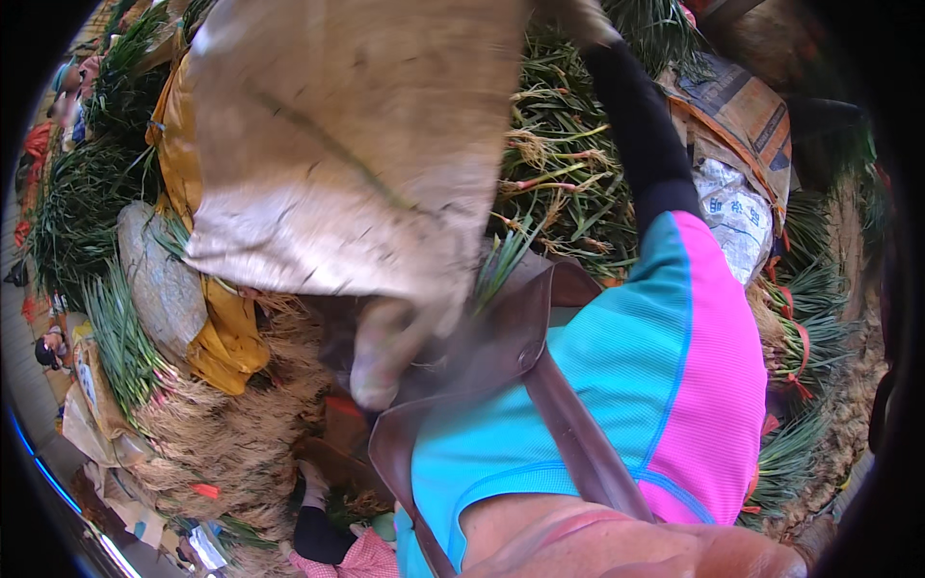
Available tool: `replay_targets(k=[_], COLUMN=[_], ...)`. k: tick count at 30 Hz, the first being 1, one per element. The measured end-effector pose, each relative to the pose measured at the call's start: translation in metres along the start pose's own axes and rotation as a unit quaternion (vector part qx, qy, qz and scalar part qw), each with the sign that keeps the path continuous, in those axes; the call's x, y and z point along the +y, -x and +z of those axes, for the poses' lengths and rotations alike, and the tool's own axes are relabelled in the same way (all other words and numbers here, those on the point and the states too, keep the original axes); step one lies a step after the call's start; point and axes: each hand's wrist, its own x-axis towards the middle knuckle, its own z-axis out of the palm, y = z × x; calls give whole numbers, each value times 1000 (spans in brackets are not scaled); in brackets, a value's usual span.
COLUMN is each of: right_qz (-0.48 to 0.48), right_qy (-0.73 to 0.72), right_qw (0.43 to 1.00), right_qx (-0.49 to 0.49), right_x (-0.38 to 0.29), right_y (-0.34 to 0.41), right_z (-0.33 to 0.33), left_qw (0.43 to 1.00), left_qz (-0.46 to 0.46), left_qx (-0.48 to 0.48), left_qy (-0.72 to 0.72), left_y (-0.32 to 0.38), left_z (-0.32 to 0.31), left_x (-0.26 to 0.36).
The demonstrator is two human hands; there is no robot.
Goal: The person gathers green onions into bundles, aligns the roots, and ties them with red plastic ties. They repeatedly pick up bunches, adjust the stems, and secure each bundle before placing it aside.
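A large pale brown sheet (347,144), perhaps woven sacking, is raised before me and blurred by motion. A green stalk (325,144) lies across its face. My left hand (379,354), seemingly gloved and also blurred, is closed on the sheet's bunched lower corner. At the top edge of the view, my right hand (585,22) reaches out beside the sheet's upper right side. Its fingers are mostly cut off, so its grip is hidden. Between the sheet and my black right sleeve lies a heap of green onions (564,159) with roots and pinkish bulbs.
Bundled green onions (798,332) with red ties line the right side, below a printed sack (737,209). Massed roots (224,433) spread at lower left, beside yellow sheeting (224,339). Another person's black-sleeved arm (321,531) is at the bottom. My brown apron (506,339) stands out from my chest.
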Motion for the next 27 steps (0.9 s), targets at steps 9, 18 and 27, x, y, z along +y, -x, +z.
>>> replay_targets(k=[9,18,27], right_qz=[203,-49,140], right_qy=[612,715,134], right_qw=[754,695,920], right_qx=[126,-48,-340], right_x=[-4,3,73], right_y=[158,68,15], right_z=[-403,-200,305], left_qw=[935,855,775], left_qz=[218,383,98], left_qx=[-197,-290,567], left_qy=[-197,-195,-261], left_y=[-83,-75,-36], left_z=[145,149,-124], left_x=[-5,-1,-37])
